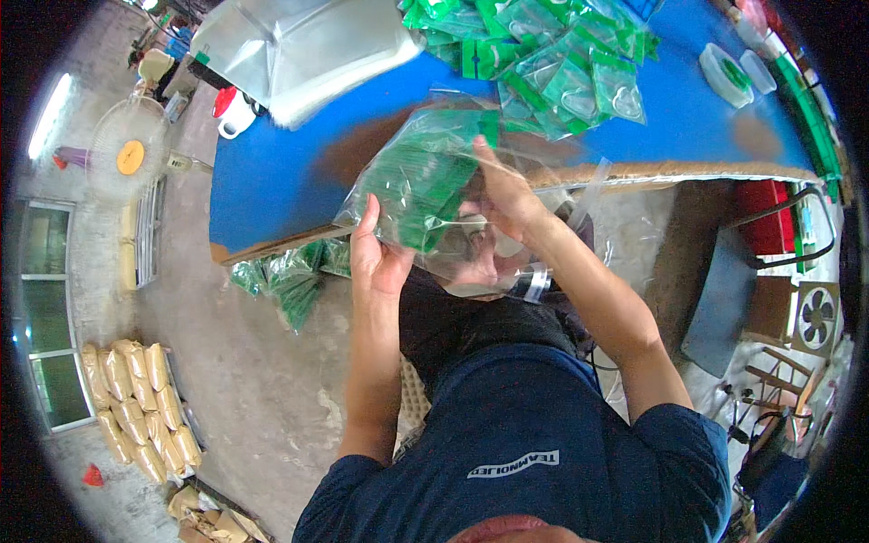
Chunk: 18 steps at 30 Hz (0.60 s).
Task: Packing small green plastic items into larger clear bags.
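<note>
Both hands raised in front of the body, working one clear plastic bag stuffed with small green packets (421, 185).

Left hand (376, 258): under the bag's lower left corner, palm toward it, fingers extended upward along the film, thumb side against the bag. Hand fairly open, cupping and supporting rather than pinching.

Right hand (507, 195): at the bag's right side, fingers curled over and pressed into the plastic near its top edge. Closed in a loose grasp on the film; exact fingertip contact is hidden by glare and folds.

The bag sits between the two hands, tilted, its green contents bunched toward the left hand, loose clear film trailing below the right hand.

Beyond the hands: blue tabletop (281, 172), and farther past the right hand a heap of small green-and-clear zip pouches (552, 54). Past the left hand, a large empty clear plastic bag (299, 45) lies on the table. Below and outside the left hand, a bundle of green packets (290, 281) sits under the table edge, above the concrete floor (262, 380).
</note>
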Tool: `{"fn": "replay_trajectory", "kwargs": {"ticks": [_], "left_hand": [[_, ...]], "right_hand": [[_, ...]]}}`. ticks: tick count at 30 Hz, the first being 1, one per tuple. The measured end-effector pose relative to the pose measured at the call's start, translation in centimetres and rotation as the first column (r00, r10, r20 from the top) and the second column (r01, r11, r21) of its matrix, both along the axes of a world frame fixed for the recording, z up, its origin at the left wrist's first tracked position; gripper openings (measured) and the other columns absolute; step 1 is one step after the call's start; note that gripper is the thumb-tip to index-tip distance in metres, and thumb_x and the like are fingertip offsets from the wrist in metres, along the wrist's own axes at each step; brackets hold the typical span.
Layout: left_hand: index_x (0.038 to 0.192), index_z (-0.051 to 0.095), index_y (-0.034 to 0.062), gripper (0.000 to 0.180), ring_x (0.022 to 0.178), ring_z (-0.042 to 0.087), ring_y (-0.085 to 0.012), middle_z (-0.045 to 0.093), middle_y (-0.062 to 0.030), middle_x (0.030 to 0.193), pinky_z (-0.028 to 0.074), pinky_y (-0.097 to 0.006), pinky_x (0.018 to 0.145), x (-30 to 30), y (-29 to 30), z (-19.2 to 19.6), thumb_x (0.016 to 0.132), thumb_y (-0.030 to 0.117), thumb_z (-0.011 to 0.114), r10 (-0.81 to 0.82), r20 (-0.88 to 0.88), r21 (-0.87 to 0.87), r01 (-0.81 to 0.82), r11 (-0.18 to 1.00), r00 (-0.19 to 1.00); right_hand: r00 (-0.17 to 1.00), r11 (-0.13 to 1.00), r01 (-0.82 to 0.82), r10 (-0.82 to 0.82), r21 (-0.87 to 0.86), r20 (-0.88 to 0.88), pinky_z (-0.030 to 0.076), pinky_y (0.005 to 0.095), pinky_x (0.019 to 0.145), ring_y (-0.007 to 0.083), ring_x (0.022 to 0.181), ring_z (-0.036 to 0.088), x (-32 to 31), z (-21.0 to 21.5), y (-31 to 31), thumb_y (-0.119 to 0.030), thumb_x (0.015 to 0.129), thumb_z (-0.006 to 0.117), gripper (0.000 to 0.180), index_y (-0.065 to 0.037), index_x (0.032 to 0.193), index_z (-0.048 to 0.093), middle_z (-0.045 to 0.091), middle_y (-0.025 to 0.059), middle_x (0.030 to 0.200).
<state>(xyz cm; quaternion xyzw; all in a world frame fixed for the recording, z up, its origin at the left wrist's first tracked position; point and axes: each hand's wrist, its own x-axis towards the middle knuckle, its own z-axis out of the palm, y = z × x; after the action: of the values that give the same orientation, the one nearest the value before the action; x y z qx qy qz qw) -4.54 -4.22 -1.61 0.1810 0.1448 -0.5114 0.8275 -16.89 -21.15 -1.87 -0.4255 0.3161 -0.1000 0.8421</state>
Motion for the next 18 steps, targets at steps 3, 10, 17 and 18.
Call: {"fn": "replay_trajectory", "kwargs": {"ticks": [3, 10, 17, 18], "left_hand": [[0.128, 0.054, 0.0010, 0.037, 0.119, 0.057, -0.0302, 0.060, -0.0154, 0.128, 0.046, -0.049, 0.104, 0.1, 0.3, -1.9, 0.098, 0.022, 0.057, -0.027, -0.095, -0.030, 0.024, 0.999, 0.995], [0.130, 0.052, 0.0020, 0.038, 0.115, 0.059, -0.0275, 0.060, -0.0107, 0.127, 0.049, -0.045, 0.099, -1.4, 0.7, 0.0, 0.097, 0.020, 0.059, -0.020, 0.341, 0.158, -0.037, 0.987, 0.940], [0.129, 0.053, 0.0028, 0.038, 0.116, 0.058, -0.0249, 0.061, -0.0099, 0.126, 0.049, -0.043, 0.099, -1.0, 0.7, 0.5, 0.096, 0.019, 0.061, 0.010, 0.230, 0.099, -0.033, 0.995, 0.973], [0.129, 0.053, 0.0028, 0.038, 0.115, 0.058, -0.0247, 0.061, -0.0099, 0.126, 0.049, -0.043, 0.099, -0.9, 0.7, 0.4, 0.096, 0.019, 0.061, -0.002, 0.223, 0.140, -0.030, 0.990, 0.975]], "right_hand": [[0.970, 0.956, 0.079, -0.139, 0.283, 0.199, 0.058, 0.0337, 0.079, 0.0222, 0.105, 0.064, -0.9, 0.0, -1.3, -0.054, 0.101, 0.037, 0.059, -0.008, 0.136, 0.048, 0.060, 0.0111, 0.126], [0.940, 0.912, -0.213, 0.094, 0.350, 0.327, 0.053, 0.0516, 0.092, 0.0291, 0.123, 0.055, 0.4, 0.4, -4.4, -0.064, 0.099, 0.024, 0.068, -0.013, 0.138, 0.045, 0.057, 0.0096, 0.133], [0.979, 0.961, -0.002, 0.058, -0.277, 0.194, 0.054, 0.0478, 0.079, 0.0308, 0.098, 0.061, 1.5, -7.0, -2.7, -0.032, 0.095, 0.060, 0.043, 0.001, 0.122, 0.050, 0.059, 0.0139, 0.109], [0.980, 0.860, 0.049, 0.056, -0.507, 0.189, 0.054, 0.0458, 0.074, 0.0302, 0.092, 0.061, 1.7, -7.3, -2.2, -0.026, 0.094, 0.062, 0.038, 0.004, 0.114, 0.053, 0.059, 0.0153, 0.102]]}}
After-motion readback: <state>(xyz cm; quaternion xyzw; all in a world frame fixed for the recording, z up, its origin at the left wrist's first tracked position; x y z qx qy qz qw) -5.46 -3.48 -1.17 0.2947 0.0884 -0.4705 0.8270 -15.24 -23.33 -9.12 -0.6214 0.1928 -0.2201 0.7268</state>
